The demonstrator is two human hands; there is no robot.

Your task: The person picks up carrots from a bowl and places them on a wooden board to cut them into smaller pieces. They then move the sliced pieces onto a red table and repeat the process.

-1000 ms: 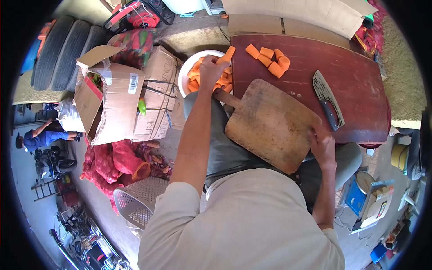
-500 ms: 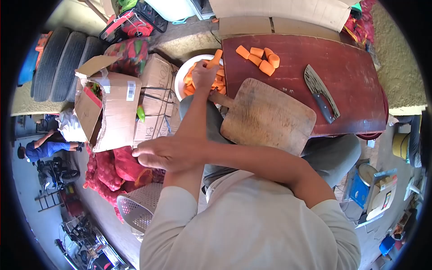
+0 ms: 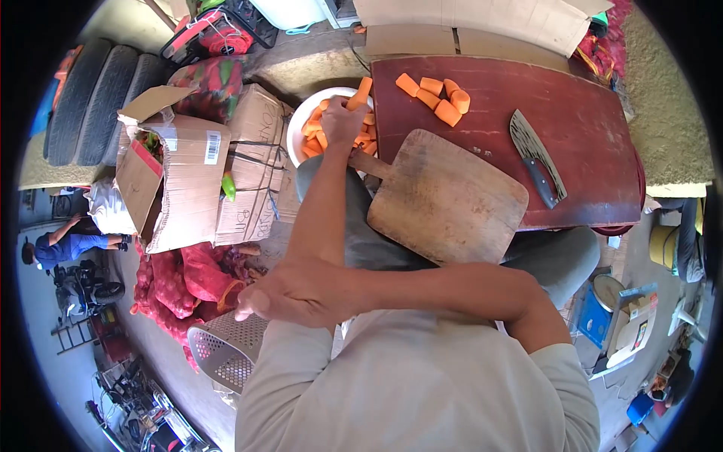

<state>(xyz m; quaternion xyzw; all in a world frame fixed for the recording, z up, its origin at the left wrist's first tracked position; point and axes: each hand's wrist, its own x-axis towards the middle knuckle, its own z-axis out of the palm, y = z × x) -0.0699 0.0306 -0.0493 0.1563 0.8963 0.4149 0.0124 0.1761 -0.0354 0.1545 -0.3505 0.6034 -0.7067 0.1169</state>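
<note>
My left hand (image 3: 343, 120) is over a white bowl (image 3: 295, 139), closed on an orange carrot piece (image 3: 363, 92) that sticks up from the fingers. Cut carrot pieces (image 3: 311, 143) fill the bowl beneath. Crossing over from the right, my right hand (image 3: 290, 295) wraps my left forearm near the elbow; its fingers are partly hidden. A wooden cutting board (image 3: 452, 196) lies tilted by my lap, its handle pointing toward the bowl. On the red-brown table (image 3: 422, 68) are several carrot chunks (image 3: 444, 105) and a knife (image 3: 536, 154) with a dark handle.
Cardboard boxes (image 3: 256, 173) stand left of the bowl, with red mesh sacks (image 3: 173, 290) and a grey perforated basket (image 3: 226, 354) nearer me. Tyres (image 3: 83, 105) lean at the far left. Another person (image 3: 71, 245) is in the background.
My right hand has slid down my left forearm toward the elbow. My left hand keeps the carrot piece over the bowl, and the view has shifted slightly.
</note>
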